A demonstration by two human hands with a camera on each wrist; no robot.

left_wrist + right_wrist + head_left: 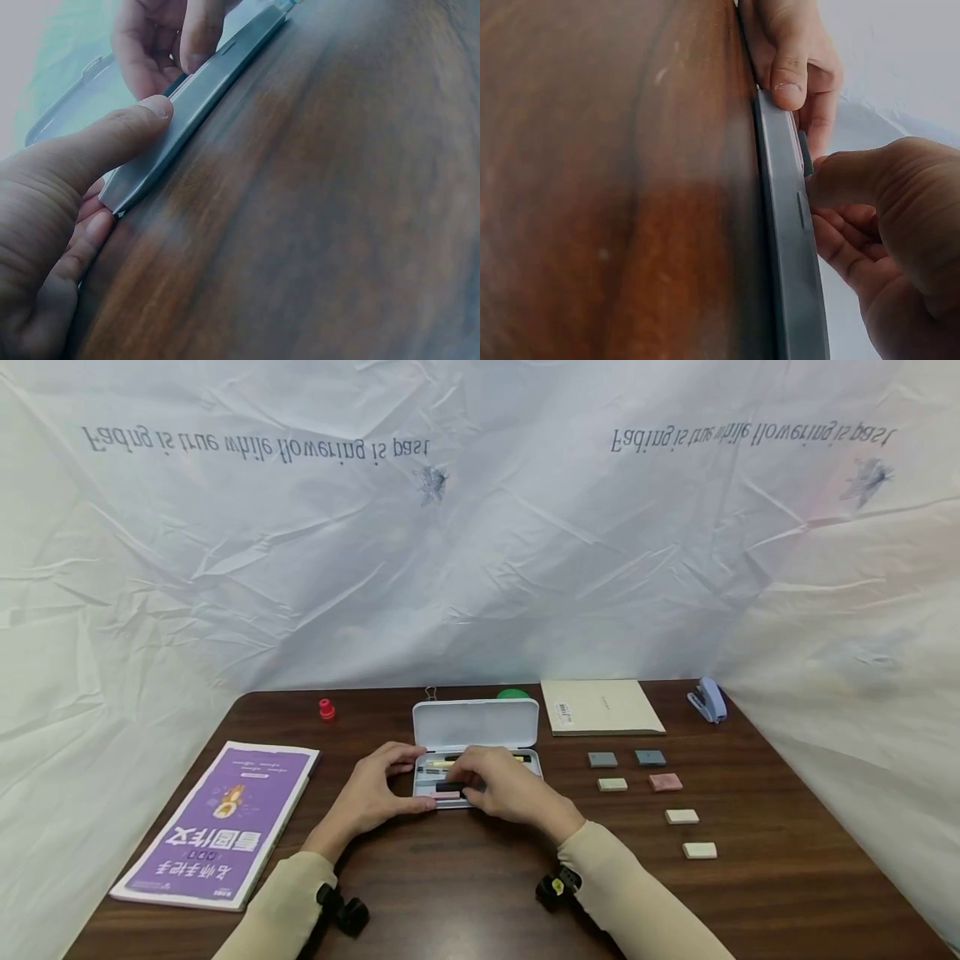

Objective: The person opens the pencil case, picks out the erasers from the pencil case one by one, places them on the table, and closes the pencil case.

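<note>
An open white pencil case [476,727] stands at the middle of the table, its lid raised at the back. My left hand [372,789] grips the case's left end, thumb on the front edge and fingers round the side. Over the tray, my right hand [498,781] pinches a small black block [450,787] between thumb and fingers; they hide part of it. Beside the block lies a pink strip [444,795]. A yellow pen [438,764] and other slim items lie along the back of the tray. In the right wrist view, the dark block [805,152] shows just above the case wall [791,217].
Right of the case lie several erasers, among them a pink one [665,782] and a white one [700,851]. Behind them are a cream notebook [603,707] and a blue stapler [708,700]. A purple book [221,822] lies left, with a red cap-like piece [326,709] further back.
</note>
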